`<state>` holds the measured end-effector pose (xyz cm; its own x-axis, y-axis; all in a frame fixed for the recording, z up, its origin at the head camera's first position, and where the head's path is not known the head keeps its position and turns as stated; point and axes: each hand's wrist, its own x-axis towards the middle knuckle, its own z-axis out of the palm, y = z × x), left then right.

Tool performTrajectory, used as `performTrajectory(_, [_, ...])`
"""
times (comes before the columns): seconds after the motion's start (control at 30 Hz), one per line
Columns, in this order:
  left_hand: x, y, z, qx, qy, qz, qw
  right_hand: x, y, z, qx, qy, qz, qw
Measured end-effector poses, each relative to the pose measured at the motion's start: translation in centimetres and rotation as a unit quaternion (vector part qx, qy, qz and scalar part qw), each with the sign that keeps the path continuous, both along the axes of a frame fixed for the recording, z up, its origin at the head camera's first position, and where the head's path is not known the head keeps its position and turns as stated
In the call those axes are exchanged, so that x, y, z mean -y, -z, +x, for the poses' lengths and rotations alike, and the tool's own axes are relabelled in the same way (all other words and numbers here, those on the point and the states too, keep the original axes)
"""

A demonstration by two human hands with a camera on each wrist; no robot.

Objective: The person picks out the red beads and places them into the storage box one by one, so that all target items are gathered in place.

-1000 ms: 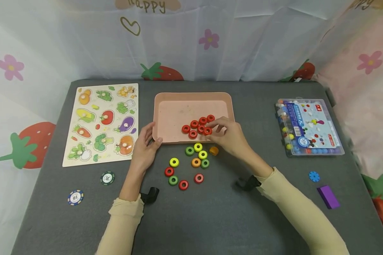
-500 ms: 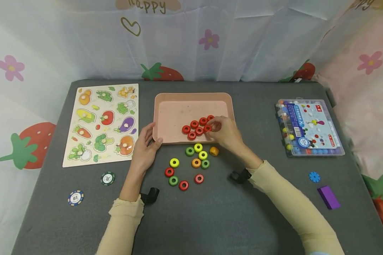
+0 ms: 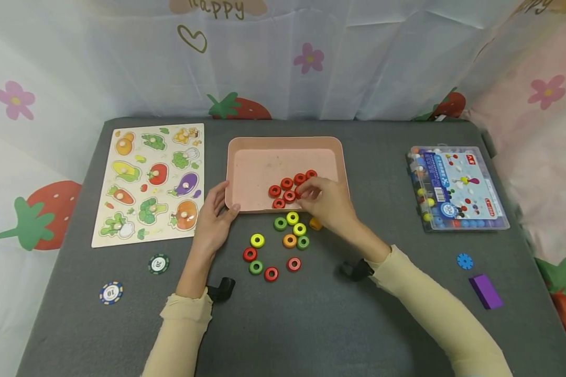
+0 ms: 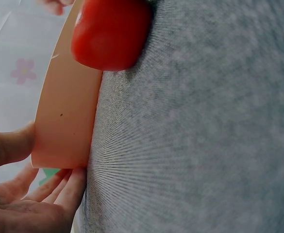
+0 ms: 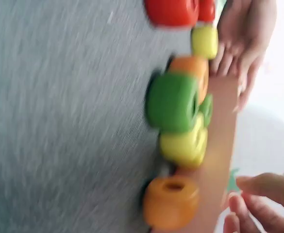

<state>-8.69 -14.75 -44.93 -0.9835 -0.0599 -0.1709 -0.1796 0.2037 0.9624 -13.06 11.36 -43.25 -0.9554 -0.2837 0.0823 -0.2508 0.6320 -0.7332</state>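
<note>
A shallow pink tray [image 3: 250,162] lies on the grey table. Several red ring beads [image 3: 287,183] sit in its front right part. My left hand [image 3: 213,220] holds the tray's front left corner, thumb at the rim and fingers along the outer wall [image 4: 66,116]. Over the front right of the tray, my right hand [image 3: 330,201] has thumb and index finger curled close together at a red bead, partly hidden by the fingertips. In the right wrist view, the right hand's fingers [image 5: 265,189] reach over the tray wall, which hides what they touch.
Loose green, yellow, orange and red beads [image 3: 290,241] lie in front of the tray. A vegetable puzzle board [image 3: 139,209] and two poker chips [image 3: 158,264] are at left. At right lie a plastic case [image 3: 459,188], a blue disc [image 3: 464,261] and a purple block [image 3: 486,291].
My right hand has shifted slightly left and toward me, over the front beads. Several red beads in the front rows have slid left. My left hand stays at the tray corner.
</note>
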Motion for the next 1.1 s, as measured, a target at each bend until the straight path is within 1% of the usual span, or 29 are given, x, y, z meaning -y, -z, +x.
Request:
performTrajectory(0.07, [0.2,0.9,-0.2,-0.004,-0.001,-0.001,1.0,0.5,-0.4,0.8,-0.016,-0.029,-0.001,0.999])
performTrajectory(0.1, [0.3,1.4,-0.3,-0.007,-0.001,-0.003,1.0,0.8,-0.6,1.2,-0.016,-0.039,0.0,0.999])
performTrajectory(0.17, [0.3,1.7,-0.3,-0.012,-0.001,-0.007,0.9999,1.3,-0.9,2.1,-0.011,-0.056,0.008,0.998])
performTrajectory(0.27, [0.4,1.9,-0.3,-0.018,-0.001,-0.006,0.9998,2.3,-1.0,3.3,0.003,-0.083,0.019,0.996])
performTrajectory(0.37, [0.4,2.0,-0.3,-0.021,-0.004,-0.007,0.9997,3.2,-0.9,4.2,0.003,-0.13,0.03,0.991])
performTrajectory(0.5, [0.3,1.8,-0.3,-0.02,-0.003,-0.012,0.9997,4.3,-0.3,5.4,0.006,-0.199,0.046,0.979])
performTrajectory(0.57, [0.3,1.4,-0.2,-0.017,0.0,-0.011,0.9998,4.8,0.0,5.8,0.011,-0.226,0.058,0.972])
performTrajectory(0.63, [0.1,0.6,-0.1,-0.013,0.002,-0.005,0.9999,5.3,0.3,6.2,0.013,-0.244,0.07,0.967])
performTrajectory(0.7, [0.0,-0.3,0.1,-0.011,0.004,0.0,0.9999,5.7,0.7,6.4,0.012,-0.253,0.079,0.964])
performTrajectory(0.77, [-0.2,-1.1,0.3,-0.009,0.005,0.004,0.9999,6.0,1.0,6.4,0.009,-0.254,0.087,0.963])
performTrajectory(0.83, [-0.2,-1.4,0.4,-0.009,0.006,0.005,0.9999,6.3,1.3,6.4,0.009,-0.252,0.095,0.963])
performTrajectory(0.87, [-0.2,-1.3,0.4,-0.009,0.006,0.006,0.9999,6.4,1.4,6.4,0.009,-0.252,0.099,0.963])
performTrajectory(0.93, [-0.1,-0.8,0.3,-0.01,0.005,0.01,0.9999,6.6,1.5,6.3,0.012,-0.252,0.106,0.962])
performTrajectory(1.1, [0.4,1.2,-0.1,-0.019,0.005,0.012,0.9997,6.9,1.6,6.3,0.026,-0.25,0.108,0.962])
